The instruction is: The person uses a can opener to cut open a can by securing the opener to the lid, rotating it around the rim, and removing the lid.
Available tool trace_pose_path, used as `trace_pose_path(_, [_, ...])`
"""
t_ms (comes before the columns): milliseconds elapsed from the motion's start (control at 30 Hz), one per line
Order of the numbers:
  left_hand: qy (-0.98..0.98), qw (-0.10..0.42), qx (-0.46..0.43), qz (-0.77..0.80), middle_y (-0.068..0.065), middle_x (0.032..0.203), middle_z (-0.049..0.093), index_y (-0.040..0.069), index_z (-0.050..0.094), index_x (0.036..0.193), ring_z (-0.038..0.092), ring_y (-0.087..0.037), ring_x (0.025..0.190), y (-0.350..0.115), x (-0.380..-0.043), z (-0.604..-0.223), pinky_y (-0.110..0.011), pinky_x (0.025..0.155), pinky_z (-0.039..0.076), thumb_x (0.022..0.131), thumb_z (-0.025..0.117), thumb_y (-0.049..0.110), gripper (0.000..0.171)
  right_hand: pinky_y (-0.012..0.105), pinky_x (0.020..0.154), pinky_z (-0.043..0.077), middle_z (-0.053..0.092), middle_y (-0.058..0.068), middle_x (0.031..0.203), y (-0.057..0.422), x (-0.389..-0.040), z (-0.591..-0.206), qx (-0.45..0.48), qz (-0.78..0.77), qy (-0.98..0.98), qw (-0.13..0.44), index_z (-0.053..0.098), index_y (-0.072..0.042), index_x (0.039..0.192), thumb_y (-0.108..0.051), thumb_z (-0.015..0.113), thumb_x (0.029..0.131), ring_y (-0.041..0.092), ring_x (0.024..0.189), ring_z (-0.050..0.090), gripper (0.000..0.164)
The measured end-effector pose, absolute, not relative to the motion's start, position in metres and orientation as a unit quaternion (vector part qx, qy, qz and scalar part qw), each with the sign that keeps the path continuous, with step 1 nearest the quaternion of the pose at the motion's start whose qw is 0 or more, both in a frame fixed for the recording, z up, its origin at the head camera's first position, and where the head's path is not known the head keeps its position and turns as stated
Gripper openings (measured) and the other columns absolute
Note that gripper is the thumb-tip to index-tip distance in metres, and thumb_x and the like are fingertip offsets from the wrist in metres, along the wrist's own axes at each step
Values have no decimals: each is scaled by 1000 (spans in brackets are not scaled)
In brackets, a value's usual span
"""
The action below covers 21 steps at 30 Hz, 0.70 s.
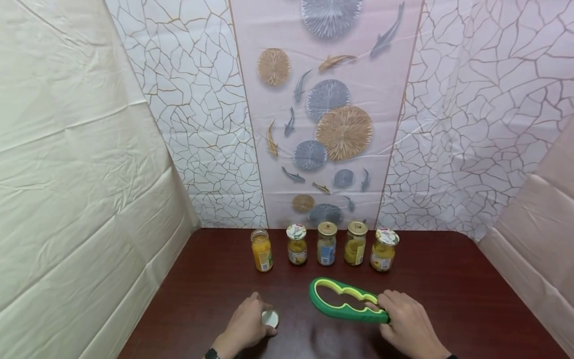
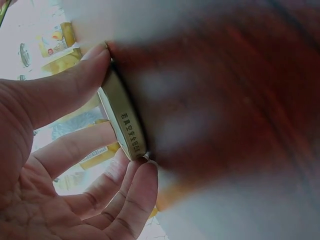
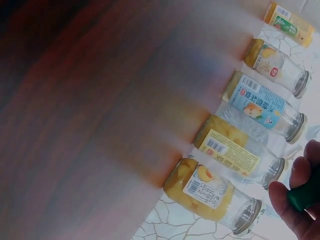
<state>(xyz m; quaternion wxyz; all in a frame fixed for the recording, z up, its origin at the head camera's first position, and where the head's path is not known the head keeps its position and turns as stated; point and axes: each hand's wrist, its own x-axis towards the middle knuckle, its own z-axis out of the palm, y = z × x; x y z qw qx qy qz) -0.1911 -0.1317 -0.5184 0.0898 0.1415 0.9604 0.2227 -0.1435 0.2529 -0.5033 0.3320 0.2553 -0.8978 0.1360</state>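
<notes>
1. Taking the blue-labelled jar (image 1: 327, 253) as landmark, we found the green opener (image 1: 344, 313) on our side of it, slightly to its right, apparently raised over the surface (image 1: 215, 281).
2. Our right hand (image 1: 407, 320) had its fingers curled round the opener's narrow end.
3. Our left hand (image 1: 245, 321) pinched a jar lid (image 1: 271, 319) between thumb and fingers, nearer us than the blue-labelled jar and to its left.
4. In the head view we saw the lid's pale face; the left wrist view gave its gold side and dark printed characters (image 2: 131, 134) instead.
5. The head view held the whole opener, with its yellow lining, whereas the right wrist view caught just a dark green part, yet showed the jars' fruit labels far larger.
6. Only from the head view could we see the lidless mouth of the orange jar (image 1: 262, 253), leftmost past the blue-labelled jar.
7. The opener's long axis lay mostly crosswise, its rounded end pointing left and slightly away from us.
</notes>
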Motion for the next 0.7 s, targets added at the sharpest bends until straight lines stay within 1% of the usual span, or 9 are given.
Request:
trace_pose_path(100, [961, 86, 144, 219, -21, 116, 67, 9, 80, 111, 65, -36, 102, -131, -191, -518, -55, 83, 55, 72, 94, 34, 49, 23, 56, 27, 36, -15, 73, 253, -143, -502, 249, 133, -901, 329, 47, -25, 75, -1, 66, 56, 6, 62, 28, 36])
trace_pose_path(233, [961, 81, 149, 217, -19, 113, 67, 9, 80, 111, 65, -34, 98, -132, -191, -519, -53, 80, 56, 71, 95, 34, 50, 23, 55, 27, 36, -14, 73, 254, -143, -501, 242, 131, -902, 334, 47, -23, 76, -1, 64, 56, 7, 62, 28, 34])
trace_pose_path(300, [961, 78, 150, 219, -20, 115, 68, 8, 79, 112, 65, -37, 103, -132, -191, -519, -55, 84, 56, 71, 95, 34, 51, 23, 56, 28, 36, -13, 74, 255, -142, -501, 242, 131, -899, 340, 48, -22, 77, -1, 64, 57, 7, 63, 29, 33])
trace_pose_path(333, [960, 77, 151, 221, -19, 114, 68, 8, 79, 112, 65, -37, 103, -132, -191, -519, -56, 84, 56, 70, 95, 34, 51, 24, 56, 28, 36, -13, 74, 255, -142, -502, 243, 131, -898, 344, 48, -21, 77, -1, 63, 58, 8, 63, 29, 31])
trace_pose_path(400, [960, 72, 153, 223, -22, 119, 69, 9, 79, 112, 62, -43, 114, -133, -192, -519, -60, 90, 54, 70, 95, 35, 52, 24, 56, 29, 37, -12, 75, 255, -142, -502, 241, 133, -896, 349, 49, -20, 79, -1, 61, 59, 8, 64, 29, 30])
trace_pose_path(467, [959, 71, 156, 226, -19, 116, 69, 10, 79, 112, 64, -40, 110, -134, -193, -519, -59, 87, 55, 69, 95, 35, 53, 24, 57, 29, 37, -12, 76, 256, -142, -502, 238, 132, -896, 351, 49, -19, 80, -2, 59, 60, 8, 65, 30, 28])
trace_pose_path(567, [959, 68, 165, 219, -12, 109, 70, 11, 80, 112, 66, -31, 100, -135, -198, -519, -50, 78, 57, 68, 96, 36, 53, 25, 58, 30, 38, -11, 76, 257, -141, -502, 232, 131, -897, 352, 50, -18, 82, -3, 58, 60, 8, 65, 31, 28])
trace_pose_path(633, [959, 69, 167, 217, -8, 103, 66, 12, 80, 112, 63, -22, 87, -135, -202, -519, -42, 69, 55, 68, 96, 36, 53, 25, 58, 31, 37, -11, 76, 257, -141, -503, 231, 128, -897, 353, 50, -18, 82, -3, 59, 61, 8, 66, 31, 27])
trace_pose_path(700, [960, 73, 164, 214, -6, 101, 65, 13, 80, 112, 61, -19, 84, -136, -206, -519, -39, 67, 53, 68, 96, 37, 53, 25, 58, 31, 37, -11, 76, 257, -140, -503, 231, 125, -898, 354, 50, -18, 82, -2, 61, 62, 8, 66, 31, 28])
